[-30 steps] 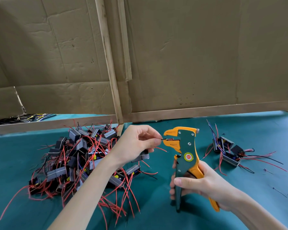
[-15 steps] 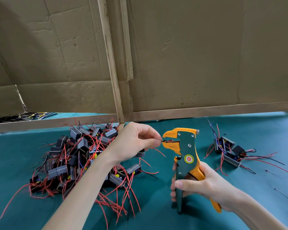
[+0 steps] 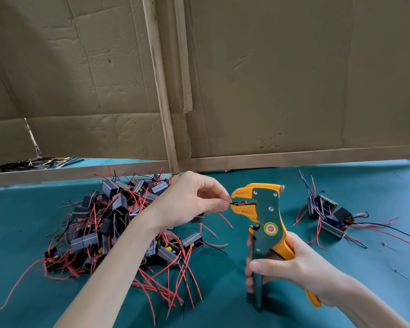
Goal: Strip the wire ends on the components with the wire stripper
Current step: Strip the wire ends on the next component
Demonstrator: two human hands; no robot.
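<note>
Behind table (image 3: 376,185), cardboard wall (image 3: 270,79); left forearm (image 3: 118,268) overlaps component pile (image 3: 85,242).

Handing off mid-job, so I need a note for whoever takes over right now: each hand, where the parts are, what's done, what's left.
Right hand holds the wire stripper upright by its handles.
Left hand pinches a black wire, its tip between the stripper's jaws.
Big pile of parts lies left on the green table; small pile lies right, likely the finished ones.
Left to do: squeeze, pull this wire off, then work through the big pile.
</note>
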